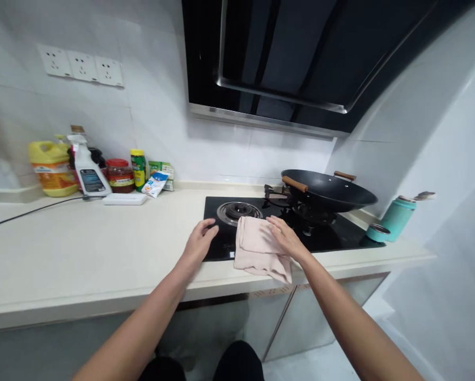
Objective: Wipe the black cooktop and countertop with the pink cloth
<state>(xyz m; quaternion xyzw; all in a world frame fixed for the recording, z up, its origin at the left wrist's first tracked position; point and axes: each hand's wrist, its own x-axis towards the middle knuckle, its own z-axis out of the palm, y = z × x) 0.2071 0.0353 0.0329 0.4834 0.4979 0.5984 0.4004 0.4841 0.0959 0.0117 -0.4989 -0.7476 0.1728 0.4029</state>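
Note:
A folded pale pink cloth (pixel 259 243) lies over the front edge of the black glass gas stove (pixel 336 235), its lower part hanging toward the counter edge. My right hand (pixel 287 238) rests at the cloth's right side, fingers stretched out and touching or just above it. To the left of the cloth, apart from it, my left hand (pixel 200 241) hovers by the stove's left edge with fingers apart and nothing in them. Behind the cloth sits the bare left burner (pixel 240 211).
A black wok (pixel 332 190) with wooden handles stands on the right burner. Beside it are a turquoise container (pixel 398 218) and a small turquoise cup (pixel 377 232). Bottles, including a white spray bottle (pixel 88 172), line the wall at left. A range hood (pixel 269 63) hangs overhead.

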